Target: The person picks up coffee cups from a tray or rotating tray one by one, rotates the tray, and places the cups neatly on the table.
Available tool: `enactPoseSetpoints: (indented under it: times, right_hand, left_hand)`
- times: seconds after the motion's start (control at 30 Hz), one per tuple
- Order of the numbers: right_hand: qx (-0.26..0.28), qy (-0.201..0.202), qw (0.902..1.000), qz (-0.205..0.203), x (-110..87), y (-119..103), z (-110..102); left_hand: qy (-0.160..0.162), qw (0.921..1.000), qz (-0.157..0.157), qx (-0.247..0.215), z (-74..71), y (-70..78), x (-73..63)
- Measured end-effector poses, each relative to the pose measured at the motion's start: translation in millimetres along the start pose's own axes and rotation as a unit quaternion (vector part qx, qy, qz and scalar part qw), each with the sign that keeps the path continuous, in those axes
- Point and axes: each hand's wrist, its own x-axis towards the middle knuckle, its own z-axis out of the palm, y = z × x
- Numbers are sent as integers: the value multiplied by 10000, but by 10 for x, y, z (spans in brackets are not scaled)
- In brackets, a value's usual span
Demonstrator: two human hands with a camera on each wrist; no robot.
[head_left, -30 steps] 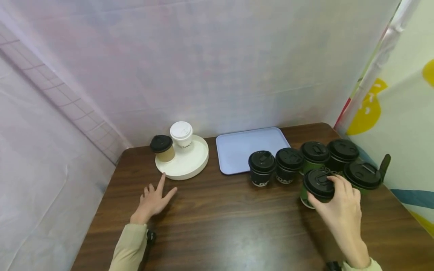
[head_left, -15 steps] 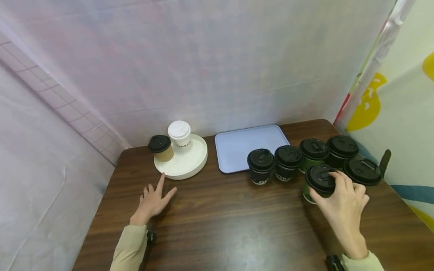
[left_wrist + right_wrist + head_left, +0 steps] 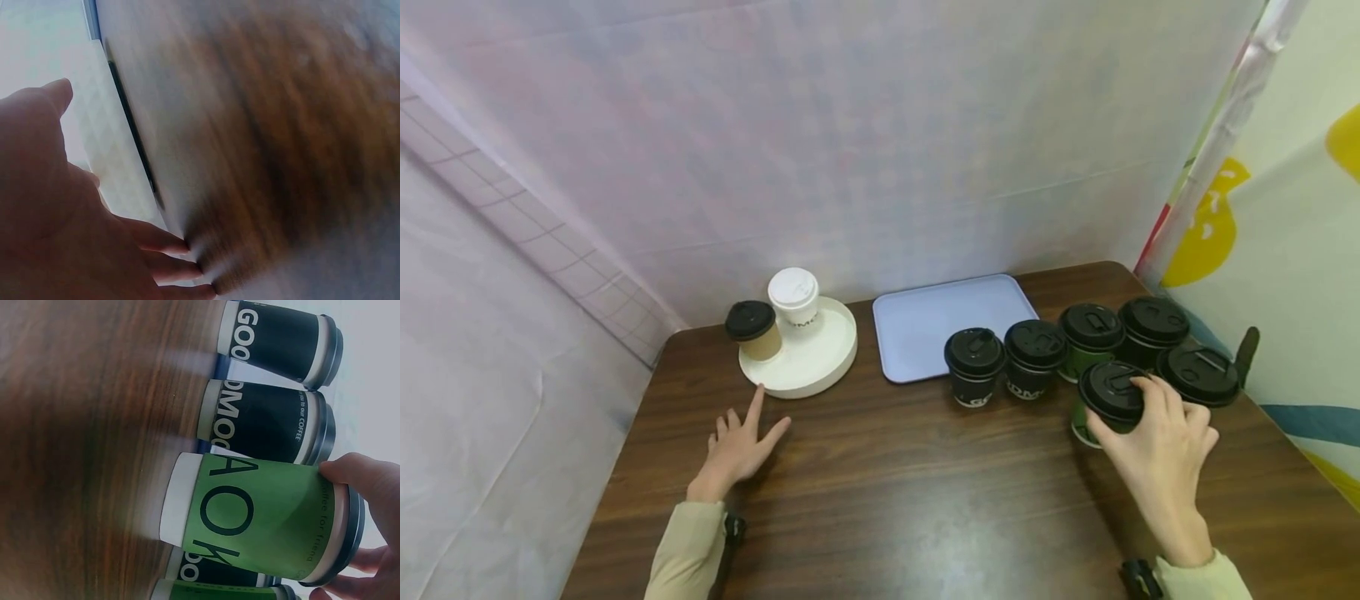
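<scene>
My right hand (image 3: 1161, 458) pinches a green paper coffee cup (image 3: 269, 519) with a black lid (image 3: 1108, 390), thumb on one side and fingers on the other, near the lid. The cup stands about upright; I cannot tell whether its base touches the table. Behind it are a black cup (image 3: 973, 367), another black cup (image 3: 1033, 358) and a green cup (image 3: 1090, 337), all with black lids. My left hand (image 3: 733, 454) rests on the table with fingers spread. Its index fingertip lies at the edge of the round white tray (image 3: 820, 371), touching or very near it.
On the round tray stand a brown cup (image 3: 760, 333) with a black lid and a white cup (image 3: 795, 296). A flat light-blue tray (image 3: 917, 333) lies at the back. Farther right are another black-lidded cup (image 3: 1153, 321) and one with a raised tab (image 3: 1198, 375).
My right hand has shifted the green cup slightly back and to the right. The left hand has stayed in place. The head view has turned a little.
</scene>
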Motion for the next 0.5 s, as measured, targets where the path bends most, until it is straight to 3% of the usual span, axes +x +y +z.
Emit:
enactPoseSetpoints:
  times: [0.5]
  right_hand:
    - [-194, 162, 9996, -109, 3, 51, 4]
  left_hand:
    - [-59, 10000, -51, -11, 16, 17, 6]
